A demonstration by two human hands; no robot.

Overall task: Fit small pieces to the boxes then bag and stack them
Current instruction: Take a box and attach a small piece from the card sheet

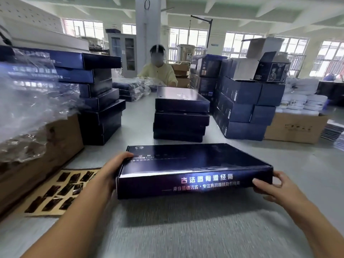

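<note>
A flat dark blue box (195, 164) with pale printed characters on its front side sits closed in front of me on the grey table (186, 229). My left hand (109, 170) grips its left end, thumb on the lid. My right hand (273, 187) holds the right front corner, thumb pressed on the front side. Several small dark pieces (61, 190) lie on a cardboard sheet at the left. Clear plastic bags (28, 101) are heaped at the far left.
A short stack of the same boxes (181, 114) stands behind the held box, a taller stack (96, 97) to the left, blue cartons (242, 101) to the right. A brown carton (48, 151) sits at the left. A person (158, 71) works across the table.
</note>
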